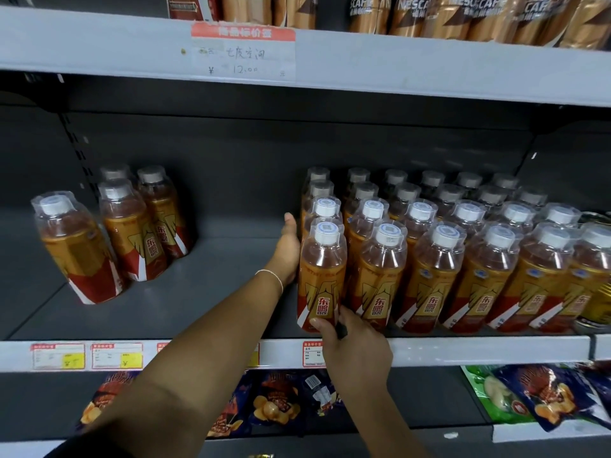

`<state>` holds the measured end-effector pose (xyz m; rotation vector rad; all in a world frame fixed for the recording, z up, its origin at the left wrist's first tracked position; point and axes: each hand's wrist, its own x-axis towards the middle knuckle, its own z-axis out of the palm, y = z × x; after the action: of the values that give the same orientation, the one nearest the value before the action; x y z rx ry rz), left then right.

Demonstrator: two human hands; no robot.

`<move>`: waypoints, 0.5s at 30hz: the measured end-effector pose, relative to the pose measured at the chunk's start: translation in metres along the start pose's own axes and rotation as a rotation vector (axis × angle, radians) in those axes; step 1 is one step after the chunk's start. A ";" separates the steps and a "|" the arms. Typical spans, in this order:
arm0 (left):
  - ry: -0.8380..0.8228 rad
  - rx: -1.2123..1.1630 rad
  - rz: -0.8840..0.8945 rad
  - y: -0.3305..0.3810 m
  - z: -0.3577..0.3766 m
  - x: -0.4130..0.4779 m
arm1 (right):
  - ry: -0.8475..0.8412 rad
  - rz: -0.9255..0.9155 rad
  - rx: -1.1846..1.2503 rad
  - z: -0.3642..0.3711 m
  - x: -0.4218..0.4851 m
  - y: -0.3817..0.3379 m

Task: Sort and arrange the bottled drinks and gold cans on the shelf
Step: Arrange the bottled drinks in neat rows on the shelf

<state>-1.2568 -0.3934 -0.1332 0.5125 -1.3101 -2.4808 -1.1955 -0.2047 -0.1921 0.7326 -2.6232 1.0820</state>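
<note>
Middle shelf (215, 292): block of amber-filled drink bottles (463, 259), right; four loose bottles (132, 233), left; gold can (602, 302), far right. Left hand (289, 246) flat against the block's side. Right hand (357, 352) grips the front-left bottle (322, 276) at its base.

- Bottled drinks (429, 276): clear plastic, amber liquid, white caps, and red and gold labels with a gold wing motif and red characters.
- Gold can (600, 302) at the far right: shiny gold.
- Shelf (198, 292): pale grey deck, dark grey back panel.
- Price tags (117, 356): white, red headers, yellow patches.
- Snack bags (545, 395) below: dark blue with orange.
- Another bag (479, 388): bright green.
</note>
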 end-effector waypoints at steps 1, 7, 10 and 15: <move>0.015 0.000 0.009 -0.003 -0.001 -0.006 | 0.004 0.002 0.002 0.000 0.000 0.000; 0.017 0.068 0.082 -0.036 -0.011 -0.046 | 0.016 0.006 0.008 0.002 0.001 0.003; -0.011 0.069 0.117 -0.047 -0.013 -0.059 | 0.033 -0.001 0.015 0.002 0.001 0.004; 0.003 0.107 0.088 -0.048 -0.006 -0.069 | 0.016 -0.001 0.012 0.003 0.003 0.005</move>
<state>-1.1965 -0.3428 -0.1645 0.4719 -1.4388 -2.3478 -1.2009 -0.2054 -0.1960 0.7244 -2.6055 1.0996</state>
